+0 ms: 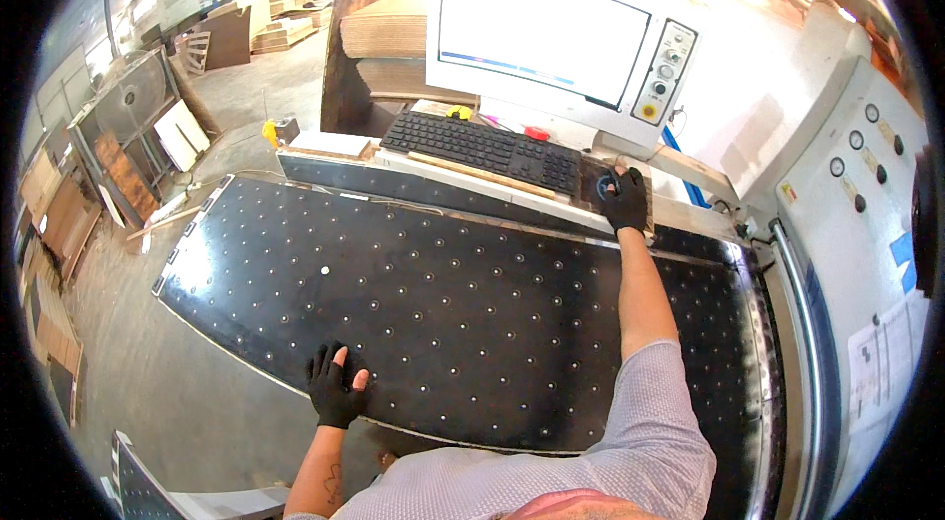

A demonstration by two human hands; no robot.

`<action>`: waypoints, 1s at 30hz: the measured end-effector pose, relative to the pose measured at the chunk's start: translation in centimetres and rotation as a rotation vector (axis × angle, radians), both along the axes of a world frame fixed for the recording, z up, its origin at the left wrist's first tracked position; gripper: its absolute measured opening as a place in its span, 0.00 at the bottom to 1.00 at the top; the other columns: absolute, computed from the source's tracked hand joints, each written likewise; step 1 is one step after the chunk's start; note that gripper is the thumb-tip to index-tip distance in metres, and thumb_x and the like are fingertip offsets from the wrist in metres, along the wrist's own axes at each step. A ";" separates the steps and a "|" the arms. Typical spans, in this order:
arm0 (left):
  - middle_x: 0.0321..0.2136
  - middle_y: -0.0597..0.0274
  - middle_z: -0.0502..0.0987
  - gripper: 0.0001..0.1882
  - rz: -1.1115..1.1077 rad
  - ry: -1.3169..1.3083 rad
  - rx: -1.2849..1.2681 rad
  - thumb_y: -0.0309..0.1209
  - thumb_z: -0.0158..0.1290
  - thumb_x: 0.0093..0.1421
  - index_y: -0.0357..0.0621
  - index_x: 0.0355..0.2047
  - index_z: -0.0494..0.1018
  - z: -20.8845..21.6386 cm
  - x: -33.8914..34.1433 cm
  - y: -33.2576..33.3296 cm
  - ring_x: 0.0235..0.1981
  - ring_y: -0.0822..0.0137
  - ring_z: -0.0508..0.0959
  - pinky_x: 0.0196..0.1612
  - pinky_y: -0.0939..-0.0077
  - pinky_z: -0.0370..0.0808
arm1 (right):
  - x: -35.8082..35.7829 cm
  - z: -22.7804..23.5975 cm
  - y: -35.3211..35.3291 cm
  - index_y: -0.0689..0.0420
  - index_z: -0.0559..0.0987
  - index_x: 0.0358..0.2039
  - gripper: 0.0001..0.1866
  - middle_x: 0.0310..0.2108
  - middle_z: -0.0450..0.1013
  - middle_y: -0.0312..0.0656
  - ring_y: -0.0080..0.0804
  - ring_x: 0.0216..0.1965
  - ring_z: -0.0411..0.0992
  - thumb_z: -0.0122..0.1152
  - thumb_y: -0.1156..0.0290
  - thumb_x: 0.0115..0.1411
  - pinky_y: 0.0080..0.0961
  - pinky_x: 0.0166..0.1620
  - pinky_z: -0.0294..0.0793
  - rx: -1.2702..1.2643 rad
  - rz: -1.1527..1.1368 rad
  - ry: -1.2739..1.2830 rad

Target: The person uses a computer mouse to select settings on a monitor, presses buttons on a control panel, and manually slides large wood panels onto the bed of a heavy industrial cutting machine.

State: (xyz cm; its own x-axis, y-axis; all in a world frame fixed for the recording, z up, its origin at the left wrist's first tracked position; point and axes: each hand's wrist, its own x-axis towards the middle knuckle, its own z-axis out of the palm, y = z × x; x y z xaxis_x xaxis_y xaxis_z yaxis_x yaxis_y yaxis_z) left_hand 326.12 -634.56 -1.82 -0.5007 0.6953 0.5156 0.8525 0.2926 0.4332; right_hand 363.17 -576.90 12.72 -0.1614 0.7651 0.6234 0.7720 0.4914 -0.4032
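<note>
A gloved left hand (336, 388) rests with fingers spread flat on the near edge of a black, curved machine table studded with small silvery rollers (472, 294). At one o'clock from it, the gloved right hand (625, 197) curls closed over a dark computer mouse (604, 187), just right of a black keyboard (482, 150).

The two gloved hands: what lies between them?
In the head view, only the black table studded with small rollers lies between the left hand and the right hand.

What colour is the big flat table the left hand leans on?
Black, dotted all over with small pale spots, seen in the head view: the flat machine table under the gloved left hand.
</note>
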 end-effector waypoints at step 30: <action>0.60 0.48 0.77 0.33 -0.039 -0.046 -0.060 0.56 0.53 0.67 0.43 0.60 0.74 -0.2 -0.2 -0.2 0.66 0.44 0.71 0.70 0.41 0.58 | -3.4 5.4 -3.9 0.53 0.78 0.58 0.21 0.53 0.79 0.50 0.53 0.57 0.75 0.59 0.68 0.63 0.44 0.61 0.73 0.175 0.314 -0.183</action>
